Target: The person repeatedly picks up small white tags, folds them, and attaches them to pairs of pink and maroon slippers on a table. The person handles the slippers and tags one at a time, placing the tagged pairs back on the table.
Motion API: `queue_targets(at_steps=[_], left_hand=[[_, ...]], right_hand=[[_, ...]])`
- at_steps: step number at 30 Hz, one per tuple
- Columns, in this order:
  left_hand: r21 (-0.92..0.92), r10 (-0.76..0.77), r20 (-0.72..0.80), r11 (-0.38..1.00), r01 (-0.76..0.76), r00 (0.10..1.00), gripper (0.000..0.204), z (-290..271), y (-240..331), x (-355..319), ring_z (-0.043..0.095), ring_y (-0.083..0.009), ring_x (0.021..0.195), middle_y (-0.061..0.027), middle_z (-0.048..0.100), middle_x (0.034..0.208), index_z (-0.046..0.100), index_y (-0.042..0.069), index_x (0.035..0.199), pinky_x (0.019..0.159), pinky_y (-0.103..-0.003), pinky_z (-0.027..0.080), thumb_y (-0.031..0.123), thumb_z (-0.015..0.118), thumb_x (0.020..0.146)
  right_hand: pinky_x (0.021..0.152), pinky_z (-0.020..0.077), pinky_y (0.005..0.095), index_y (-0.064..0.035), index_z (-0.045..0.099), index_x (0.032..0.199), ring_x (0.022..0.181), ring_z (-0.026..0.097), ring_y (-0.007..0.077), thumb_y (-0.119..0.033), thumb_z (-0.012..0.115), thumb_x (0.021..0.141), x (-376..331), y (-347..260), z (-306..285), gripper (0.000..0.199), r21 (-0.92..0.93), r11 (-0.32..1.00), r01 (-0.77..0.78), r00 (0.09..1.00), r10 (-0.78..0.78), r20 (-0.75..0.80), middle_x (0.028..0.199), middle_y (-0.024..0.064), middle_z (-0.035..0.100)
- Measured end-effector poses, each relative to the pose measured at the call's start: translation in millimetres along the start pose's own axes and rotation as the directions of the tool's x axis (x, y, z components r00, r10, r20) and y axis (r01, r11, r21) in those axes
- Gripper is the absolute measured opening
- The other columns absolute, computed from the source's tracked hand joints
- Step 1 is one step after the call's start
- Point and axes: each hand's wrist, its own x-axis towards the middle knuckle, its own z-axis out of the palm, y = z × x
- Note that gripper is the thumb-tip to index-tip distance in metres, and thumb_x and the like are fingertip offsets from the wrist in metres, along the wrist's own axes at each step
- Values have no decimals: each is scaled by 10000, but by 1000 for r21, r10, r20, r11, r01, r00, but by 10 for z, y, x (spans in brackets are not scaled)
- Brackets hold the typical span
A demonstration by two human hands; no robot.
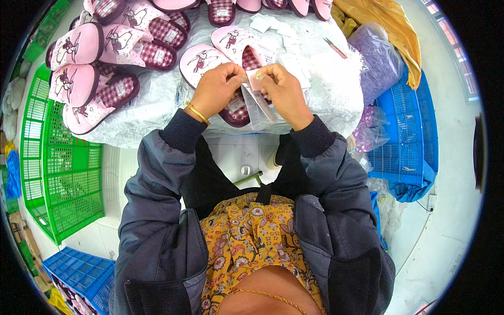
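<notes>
My left hand and my right hand meet over the table, fingers pinched. Between them hangs a thin white tag, which both hands grip near its upper end. Right under it lie two pink slippers: one mostly behind my left hand, the other just beyond. Each has a dark line drawing on top and a dark red checked insole. The fingers partly cover the slippers and the tag's top.
More pink slippers are heaped at the left and along the far edge. Loose white tags and a small pointed tool with a reddish handle lie right. Green crates stand left of the table, a blue crate right.
</notes>
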Motion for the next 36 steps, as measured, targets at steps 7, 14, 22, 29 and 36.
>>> queue_targets(at_steps=[7,14,22,29,36], left_hand=[[-124,2,-162,992,-22,987,137,74,-12,44,506,-54,561,-15,636,734,658,-12,938,522,-227,424,116,626,899],[-232,-15,-92,973,-7,996,108,56,33,10,530,-52,594,-3,624,766,652,0,979,543,-208,424,72,601,917],[-295,-11,-34,956,1,999,108,77,2,16,465,-27,571,20,584,771,600,6,1030,510,-177,369,53,595,933],[-284,23,-182,956,-75,983,102,227,-39,22,469,-20,585,-1,601,808,562,11,1009,502,-171,373,31,608,920],[-257,61,-272,957,-134,960,137,297,-112,39,579,-70,770,-31,615,899,552,-2,1016,694,-207,486,2,626,901]], right_hand=[[659,493,397,-3,612,913,717,627,314,-108,621,870,39,68,-30,113,-350,886,304,949,-314,28,804,155,644],[688,492,413,4,615,906,757,626,342,-100,622,857,78,170,-28,115,-325,918,226,964,-260,-64,820,175,640],[679,493,280,39,652,980,728,619,140,-122,619,889,114,200,129,188,191,977,-99,993,110,-44,813,101,678],[689,483,249,50,650,978,742,614,115,-112,594,893,70,42,178,191,379,907,-185,975,219,-48,814,77,669],[721,493,254,55,642,989,783,647,133,-99,582,902,79,21,234,186,390,904,-177,974,217,-60,882,107,692]])
